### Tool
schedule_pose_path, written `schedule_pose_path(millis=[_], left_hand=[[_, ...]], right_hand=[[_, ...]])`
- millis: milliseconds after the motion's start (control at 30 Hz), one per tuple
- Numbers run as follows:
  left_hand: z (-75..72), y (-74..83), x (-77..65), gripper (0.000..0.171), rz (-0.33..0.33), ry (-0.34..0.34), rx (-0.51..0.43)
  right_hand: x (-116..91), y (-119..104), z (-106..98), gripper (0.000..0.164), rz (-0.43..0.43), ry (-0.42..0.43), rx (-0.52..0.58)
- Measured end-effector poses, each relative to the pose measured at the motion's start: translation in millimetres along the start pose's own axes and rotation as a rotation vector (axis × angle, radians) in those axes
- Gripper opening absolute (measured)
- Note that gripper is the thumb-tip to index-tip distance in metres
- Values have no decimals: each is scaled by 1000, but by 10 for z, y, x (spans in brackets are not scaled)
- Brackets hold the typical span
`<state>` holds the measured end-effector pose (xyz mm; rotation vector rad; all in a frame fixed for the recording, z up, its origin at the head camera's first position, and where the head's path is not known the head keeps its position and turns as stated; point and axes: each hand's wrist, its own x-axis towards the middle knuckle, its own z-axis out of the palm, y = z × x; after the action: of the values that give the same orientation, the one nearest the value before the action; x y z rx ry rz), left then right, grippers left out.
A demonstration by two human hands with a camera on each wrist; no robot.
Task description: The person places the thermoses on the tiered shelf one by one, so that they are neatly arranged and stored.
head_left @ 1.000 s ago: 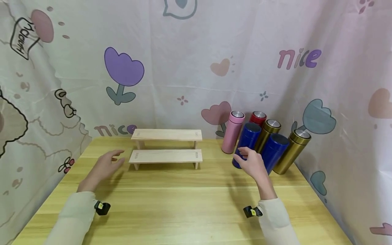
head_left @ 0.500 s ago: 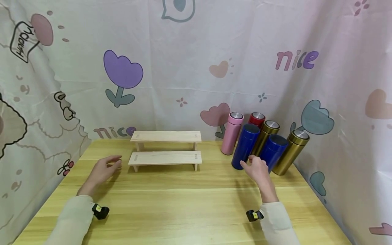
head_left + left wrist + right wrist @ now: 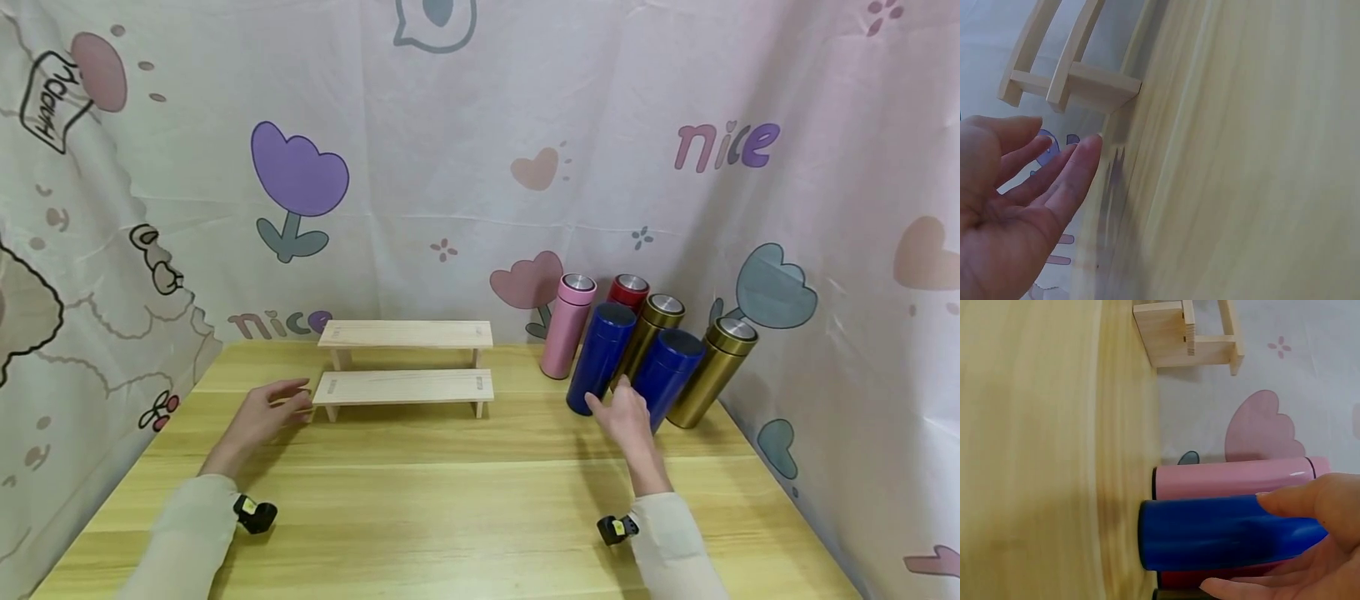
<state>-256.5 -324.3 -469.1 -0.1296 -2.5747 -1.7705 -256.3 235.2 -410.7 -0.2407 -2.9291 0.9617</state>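
Observation:
A two-tier wooden stand (image 3: 405, 386) sits at the middle back of the table. Just off its left end is my left hand (image 3: 266, 415), relaxed and holding nothing; its palm (image 3: 1004, 244) shows in the left wrist view. My right hand (image 3: 628, 421) is at a blue thermos bottle (image 3: 602, 354), thumb on one side and fingers on the other. In the right wrist view the thumb overlaps this blue bottle (image 3: 1210, 534); whether skin touches it I cannot tell. A second blue bottle (image 3: 670, 371) stands right behind that hand, partly covered.
Around the blue bottles stand a pink bottle (image 3: 567, 329), a red bottle (image 3: 628, 290), a gold bottle (image 3: 660, 321) and another gold bottle (image 3: 712, 375). A printed curtain (image 3: 420, 167) hangs behind the table (image 3: 427, 517) and along both sides.
My right hand has come down from higher up the left blue bottle toward its lower part. The left hand has shifted slightly right, nearer the stand. Bottles and stand have stayed put.

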Motion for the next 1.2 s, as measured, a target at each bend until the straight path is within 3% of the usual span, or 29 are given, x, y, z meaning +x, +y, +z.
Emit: schedule_pose_path(millis=[100,367,667,1200], left_hand=[[30,-9,21,57,-6,5,-35],[86,4,25,54,2,20,-10],[98,50,23,53,-23,12,-10],[77,57,57,56,-61,-18,-72]], right_hand=[[25,21,53,92,2,13,49],[115,61,237,93,-15,75,180],[232,92,343,89,49,88,317],[359,145,467,92,35,195,404]])
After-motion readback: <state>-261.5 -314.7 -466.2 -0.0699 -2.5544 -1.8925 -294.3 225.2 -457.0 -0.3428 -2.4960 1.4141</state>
